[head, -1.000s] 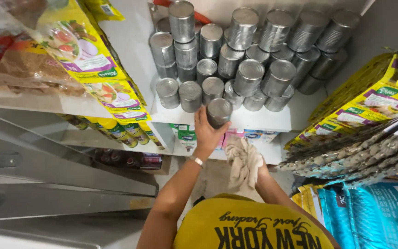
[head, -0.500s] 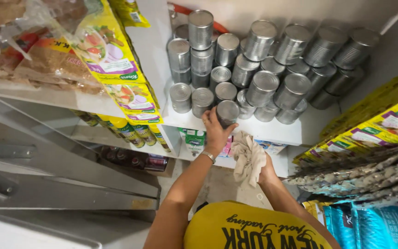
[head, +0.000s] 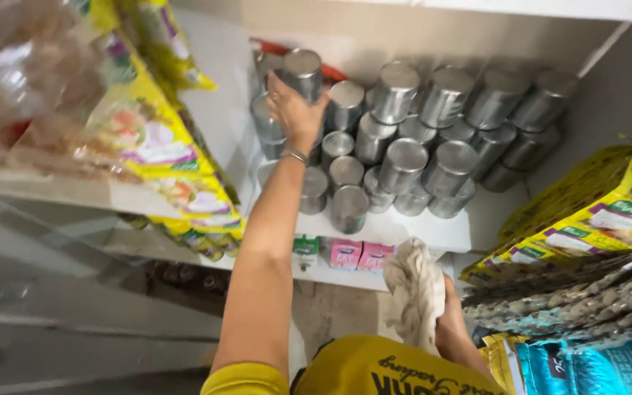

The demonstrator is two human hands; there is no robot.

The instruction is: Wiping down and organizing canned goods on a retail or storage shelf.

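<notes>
My left hand (head: 295,111) is stretched up to the top of a stack of unlabelled silver tin cans (head: 404,157) on a white shelf (head: 396,228). Its fingers wrap around the topmost can (head: 303,72) at the stack's left end. My right hand (head: 449,311) is low, below the shelf edge, and grips a crumpled beige cloth (head: 412,296). A thin bangle sits on my left wrist.
Yellow snack packets (head: 159,146) hang over a shelf at the left. More yellow packets (head: 594,212), patterned bags and a blue bag (head: 587,366) are stacked at the right. Small green and pink cartons (head: 345,254) stand under the can shelf.
My left hand has risen from a can at the shelf's front edge to the top can at the left of the stack. The right hand keeps the cloth low.
</notes>
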